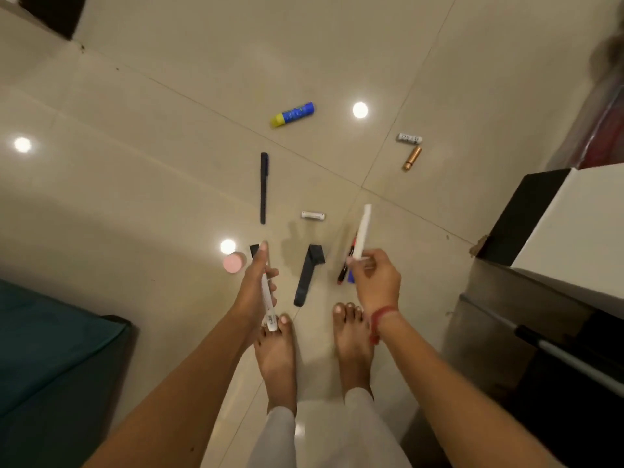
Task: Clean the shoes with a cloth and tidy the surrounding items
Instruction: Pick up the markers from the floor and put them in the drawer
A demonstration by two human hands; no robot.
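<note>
Left hand [254, 282] grips a white pen [269, 310]; right hand [376, 280] pinches a white tube [363, 229]; glue stick [293, 114] on floor [135, 184].

Left hand [256, 280] grips pen [270, 315]; right hand [374, 278] pinches white stick [363, 228].

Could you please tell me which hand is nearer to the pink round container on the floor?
Left. The left hand is just right of the pink container in this view; the right hand is well off to its right.
</note>
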